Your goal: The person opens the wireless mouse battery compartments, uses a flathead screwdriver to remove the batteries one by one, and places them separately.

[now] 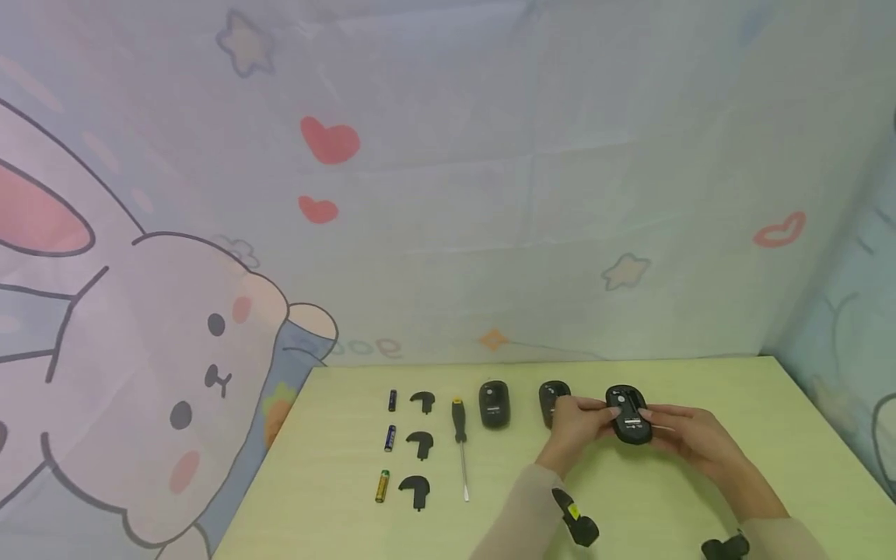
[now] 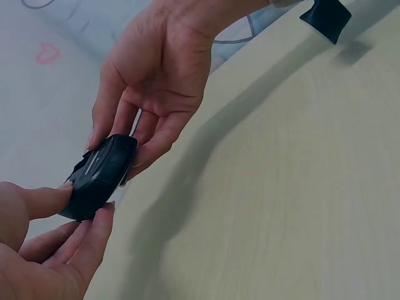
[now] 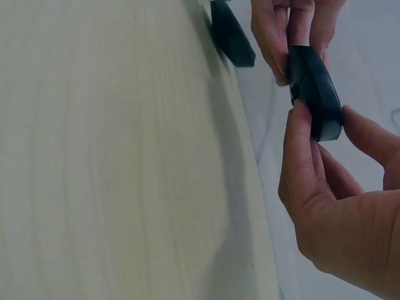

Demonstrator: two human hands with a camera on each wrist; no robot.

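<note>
A black computer mouse (image 1: pixel 628 428) is held up off the table between both hands, its underside with a pale label and an uncovered battery slot toward the head camera. My left hand (image 1: pixel 575 429) pinches one side of it, thumb (image 2: pixel 53 201) on the underside and fingers beneath. The opposite side is gripped by my right hand (image 1: pixel 693 439), whose thumb and fingers also show around the mouse (image 3: pixel 315 94) in the right wrist view. Just behind the left hand lies a second black mouse (image 1: pixel 553 395), partly covered by that hand.
Further left lie a third mouse (image 1: pixel 495 406) and a screwdriver (image 1: pixel 459 424) with a dark handle. Three black battery covers (image 1: pixel 418 491) form a column beside three batteries (image 1: pixel 382 486). A printed cloth (image 1: pixel 448 194) hangs behind the pale yellow table (image 1: pixel 315 467).
</note>
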